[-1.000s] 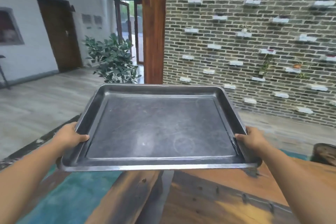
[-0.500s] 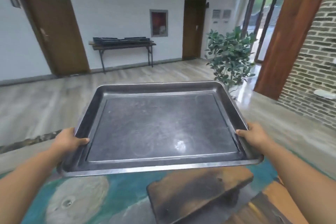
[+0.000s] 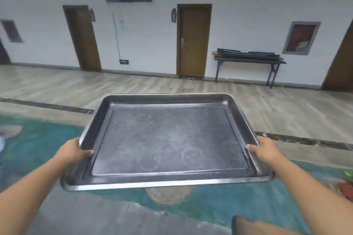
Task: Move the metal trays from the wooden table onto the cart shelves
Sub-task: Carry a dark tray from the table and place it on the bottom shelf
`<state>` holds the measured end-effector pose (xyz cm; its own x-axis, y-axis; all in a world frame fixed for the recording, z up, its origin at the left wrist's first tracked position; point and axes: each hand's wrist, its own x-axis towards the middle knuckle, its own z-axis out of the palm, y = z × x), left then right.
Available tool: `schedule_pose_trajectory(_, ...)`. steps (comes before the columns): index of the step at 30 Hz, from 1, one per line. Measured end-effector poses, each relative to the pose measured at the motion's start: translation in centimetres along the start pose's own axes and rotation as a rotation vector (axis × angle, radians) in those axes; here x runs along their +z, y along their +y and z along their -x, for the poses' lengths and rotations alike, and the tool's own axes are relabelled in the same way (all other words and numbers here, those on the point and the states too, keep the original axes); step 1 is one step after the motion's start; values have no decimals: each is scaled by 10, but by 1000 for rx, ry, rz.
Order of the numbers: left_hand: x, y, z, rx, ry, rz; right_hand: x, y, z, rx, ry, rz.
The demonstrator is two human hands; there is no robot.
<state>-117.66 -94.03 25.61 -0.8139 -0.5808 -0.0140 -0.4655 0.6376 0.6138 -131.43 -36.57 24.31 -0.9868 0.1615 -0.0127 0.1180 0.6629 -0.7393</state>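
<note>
The left grip and right grip are clamped on the side rims of the metal tray, thumbs hooked over the edges, just as half a second ago. The tray hangs level between them, bare inside, resting on nothing. Below the grips the wooden slab has slipped from sight and a teal floor patch shows instead, with one brown corner under the right forearm. Far beyond the right grip, a side worktop bearing a dark flat stack now stands against the wall, where the plant stood before.
</note>
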Motion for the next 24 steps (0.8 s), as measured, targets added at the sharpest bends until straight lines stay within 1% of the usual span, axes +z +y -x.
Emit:
schedule_pose_trajectory(4,-56,-73,-10,-75,98,7,76,-76,-7,-109,-63,46)
schedule_pose_trajectory(10,-132,-173,4,-224,238,-5,191,-171,-11,-243,-227,62)
schedule_pose_trajectory(14,-174,-235,42,-371,334,10,269,-239,-7,-352,-340,79)
schedule_pose_trajectory(17,-190,-270,79,-483,410,2,320,-286,-2,-466,-438,93)
schedule_pose_trajectory(21,-204,-298,136,-635,507,17,380,-339,14,-630,-553,116)
schedule_pose_trajectory(24,-211,-307,182,-761,584,9,417,-371,33,-721,-658,117)
